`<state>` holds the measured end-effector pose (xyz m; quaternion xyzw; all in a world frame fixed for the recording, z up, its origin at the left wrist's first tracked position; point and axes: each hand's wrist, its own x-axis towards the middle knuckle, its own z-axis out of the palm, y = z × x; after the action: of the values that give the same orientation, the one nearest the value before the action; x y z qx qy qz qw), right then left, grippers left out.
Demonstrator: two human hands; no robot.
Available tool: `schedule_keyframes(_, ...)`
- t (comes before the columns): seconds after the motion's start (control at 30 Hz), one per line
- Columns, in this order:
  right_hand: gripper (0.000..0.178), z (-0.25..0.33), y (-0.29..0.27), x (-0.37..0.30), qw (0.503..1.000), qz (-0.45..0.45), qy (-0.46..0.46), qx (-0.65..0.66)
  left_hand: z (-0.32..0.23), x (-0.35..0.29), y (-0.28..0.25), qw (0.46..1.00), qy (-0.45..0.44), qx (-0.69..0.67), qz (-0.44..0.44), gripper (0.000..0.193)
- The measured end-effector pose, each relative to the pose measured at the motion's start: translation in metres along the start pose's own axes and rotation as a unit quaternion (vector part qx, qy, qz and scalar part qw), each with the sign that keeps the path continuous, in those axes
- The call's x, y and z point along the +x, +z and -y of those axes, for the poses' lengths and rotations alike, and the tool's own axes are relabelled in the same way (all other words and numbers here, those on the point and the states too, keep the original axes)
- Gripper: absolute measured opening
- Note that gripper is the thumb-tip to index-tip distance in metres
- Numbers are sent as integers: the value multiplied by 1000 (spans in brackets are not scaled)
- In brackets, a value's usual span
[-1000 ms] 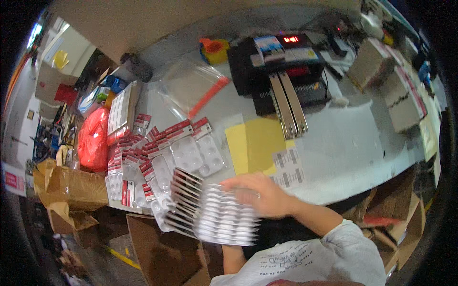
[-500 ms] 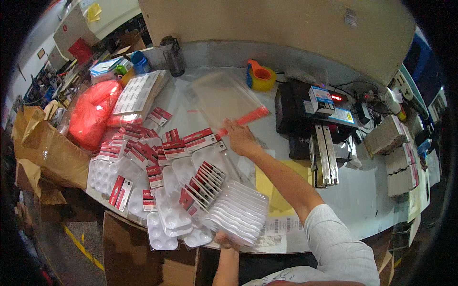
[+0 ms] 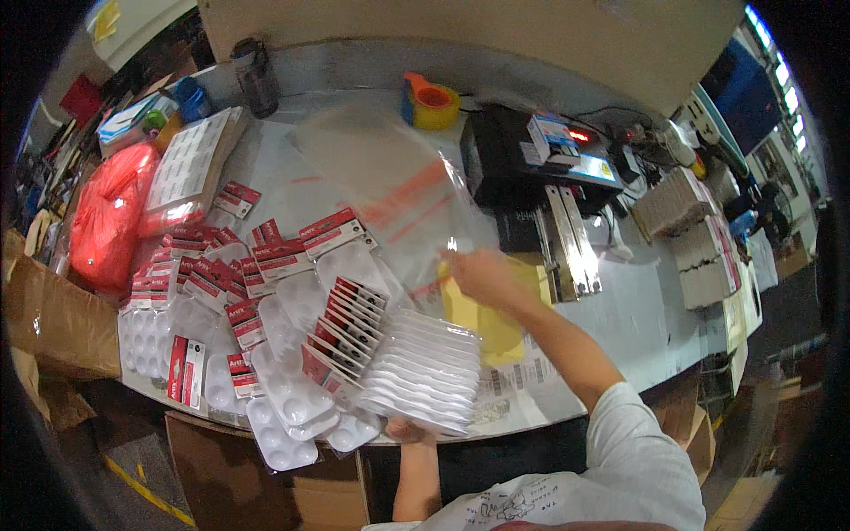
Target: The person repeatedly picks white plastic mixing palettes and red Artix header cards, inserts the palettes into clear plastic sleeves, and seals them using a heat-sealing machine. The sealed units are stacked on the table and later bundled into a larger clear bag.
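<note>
A fanned stack of packaged white plastic paint palettes (image 3: 423, 372) stands at the table's front edge, its red-and-white header cards (image 3: 347, 332) turned to the left. From below, my left hand (image 3: 409, 431) grips the stack; its fingers are mostly hidden under it. My right hand (image 3: 485, 276) is closed, pinching the edge of a clear plastic bag (image 3: 443, 208). That bag is smeared by motion, above a pile of clear bags with red strips (image 3: 354, 146). Many more packed palettes (image 3: 288, 398) lie loosely heaped left of the stack.
A black machine (image 3: 509, 164) with a red display and metal rails stands right, near stacks of cards (image 3: 673, 208). A tape dispenser (image 3: 431, 104) and dark bottle (image 3: 254, 78) are at the back. Left lie a red plastic bag (image 3: 111, 217), label sheets (image 3: 190, 159) and a cardboard box (image 3: 62, 310).
My right hand has drawn back toward me and to the right, pulling a clear bag off the pile. My left hand still holds the palette stack. The view has shifted.
</note>
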<state>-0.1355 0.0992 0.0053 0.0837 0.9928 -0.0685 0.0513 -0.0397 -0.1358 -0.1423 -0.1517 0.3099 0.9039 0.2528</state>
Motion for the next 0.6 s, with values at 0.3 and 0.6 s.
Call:
schedule_keyframes(0.3, 8, -31, 42, 45, 953, -101, -233, -164, -22, 3, 10, 998, 6, 39, 43, 115)
schedule_keyframes(0.6, 10, -16, -30, -11, 986, -109, -97, 78, -85, -45, 1, 984, 103, 144, 28, 118)
